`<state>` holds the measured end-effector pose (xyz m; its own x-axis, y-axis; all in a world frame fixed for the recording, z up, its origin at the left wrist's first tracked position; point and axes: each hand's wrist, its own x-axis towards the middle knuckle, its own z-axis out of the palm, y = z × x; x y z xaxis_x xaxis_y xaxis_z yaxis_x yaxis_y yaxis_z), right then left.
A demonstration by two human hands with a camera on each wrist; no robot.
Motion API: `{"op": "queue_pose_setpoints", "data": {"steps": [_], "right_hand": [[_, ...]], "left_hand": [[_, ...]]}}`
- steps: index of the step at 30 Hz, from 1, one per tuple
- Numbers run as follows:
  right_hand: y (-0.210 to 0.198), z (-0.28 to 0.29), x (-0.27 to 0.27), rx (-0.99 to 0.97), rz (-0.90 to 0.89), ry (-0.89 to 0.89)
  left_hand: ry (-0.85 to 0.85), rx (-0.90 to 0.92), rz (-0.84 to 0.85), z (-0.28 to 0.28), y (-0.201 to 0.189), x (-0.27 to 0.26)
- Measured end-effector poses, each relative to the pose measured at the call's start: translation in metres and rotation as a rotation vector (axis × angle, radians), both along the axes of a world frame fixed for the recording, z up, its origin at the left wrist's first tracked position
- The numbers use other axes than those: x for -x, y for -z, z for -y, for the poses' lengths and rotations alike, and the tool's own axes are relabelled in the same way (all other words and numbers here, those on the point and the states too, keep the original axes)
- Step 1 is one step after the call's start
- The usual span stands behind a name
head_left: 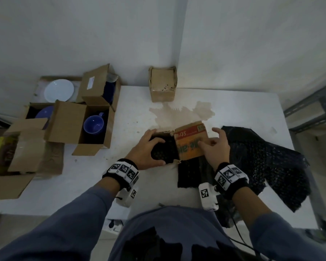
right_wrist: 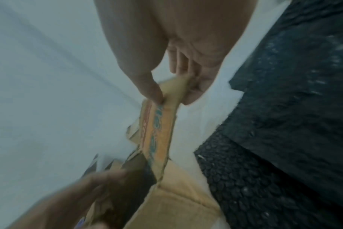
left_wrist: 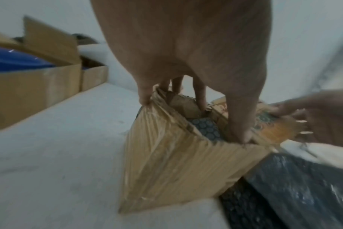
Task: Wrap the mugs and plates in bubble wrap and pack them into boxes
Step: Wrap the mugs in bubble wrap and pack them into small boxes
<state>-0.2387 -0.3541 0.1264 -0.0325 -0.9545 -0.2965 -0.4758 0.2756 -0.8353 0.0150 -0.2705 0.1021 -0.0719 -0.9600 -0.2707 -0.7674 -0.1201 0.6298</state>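
A small worn cardboard box (head_left: 166, 132) stands mid-table with a bundle in black bubble wrap (head_left: 164, 151) inside it. My left hand (head_left: 157, 147) spans the opening, thumb on the near rim and fingers hooked over the far rim; the left wrist view shows that grip on the box (left_wrist: 176, 162) above the bundle (left_wrist: 206, 128). My right hand (head_left: 209, 144) pinches the orange printed flap (head_left: 190, 146) between thumb and fingers. The flap (right_wrist: 161, 131) stands raised in the right wrist view, held by the right hand (right_wrist: 172, 96). A sheet of black bubble wrap (head_left: 262, 157) lies to the right.
Open cardboard boxes at the left hold a blue mug (head_left: 93, 125), a blue plate (head_left: 43, 112) and a white plate (head_left: 59, 90). Another small box (head_left: 162, 83) stands at the back against the wall. A brown stain (head_left: 177, 113) marks the white table (head_left: 83, 185). A metal shelf (head_left: 312, 110) stands at the right.
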Motion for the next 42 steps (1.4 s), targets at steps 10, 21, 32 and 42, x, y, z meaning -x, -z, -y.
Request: {"op": "queue_pose_setpoints", "data": {"steps": [10,21,32,42], "right_hand": [[0.003,-0.044,-0.069,0.137,-0.437,-1.018],[0.041,-0.059,-0.071,0.389,-0.596,-0.951],[0.018,-0.015,-0.067,0.296,-0.635,-0.951],[0.047,-0.051,-0.101,0.327,-0.654,-0.891]], "left_hand": [[-0.704,0.18,-0.463,-0.029,-0.001,-0.005],[0.066,0.119,0.373,-0.031,0.034,-0.004],[-0.152,0.193,0.56,-0.02,0.013,-0.005],[0.364,0.253,0.41,-0.006,0.03,-0.032]]}}
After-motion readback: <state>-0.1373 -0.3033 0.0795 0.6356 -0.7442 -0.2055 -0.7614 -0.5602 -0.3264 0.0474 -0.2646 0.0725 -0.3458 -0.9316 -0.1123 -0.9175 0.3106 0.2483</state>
